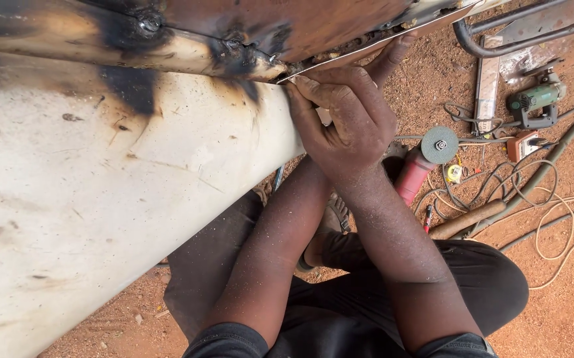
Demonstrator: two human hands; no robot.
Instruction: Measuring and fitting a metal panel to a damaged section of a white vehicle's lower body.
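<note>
My right hand [348, 119] lies at the seam where a large white metal panel [101, 199] with black scorch marks meets a rusty brown panel [287, 26] above. Its fingertips pinch the edge of a thin metal strip [379, 41] that sticks out along that seam, and one finger stretches up against the strip. My left forearm [280, 225] runs up beneath the right wrist. The left hand itself is hidden behind the right hand and the panel. Both arms are dusted with fine grit.
On the red dirt to the right lie a red angle grinder [424, 162] with its disc up, a green power tool [535, 99], a wooden handle [467, 219], a small yellow tape measure [454, 174], tangled cables [552, 199] and bent metal tubing [499, 33].
</note>
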